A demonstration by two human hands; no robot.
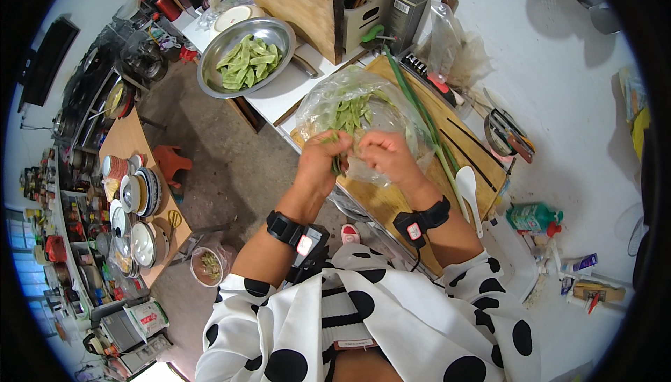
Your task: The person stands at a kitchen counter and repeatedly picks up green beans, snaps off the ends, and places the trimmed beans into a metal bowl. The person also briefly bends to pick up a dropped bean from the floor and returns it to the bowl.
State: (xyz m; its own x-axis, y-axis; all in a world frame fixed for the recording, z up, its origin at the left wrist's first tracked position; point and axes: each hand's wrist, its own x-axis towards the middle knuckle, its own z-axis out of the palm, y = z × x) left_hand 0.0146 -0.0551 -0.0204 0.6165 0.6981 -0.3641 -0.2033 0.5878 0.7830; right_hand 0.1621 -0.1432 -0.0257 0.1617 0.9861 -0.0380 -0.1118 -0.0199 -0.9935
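My left hand is closed around green flat bean pods, held over the near edge of a clear plastic bag. Close beside it, my right hand has its fingers curled with the tips pinched together; whether something small is between them cannot be made out. The plastic bag lies spread on a wooden cutting board, with more flat bean pods inside. Beyond it to the left, a steel basin holds a heap of bean pods.
Green onions, dark chopsticks and a white spoon lie right of the bag. A knife handle shows beside the basin. A lined bin with plant scraps stands on the floor at left, near a dish-laden table.
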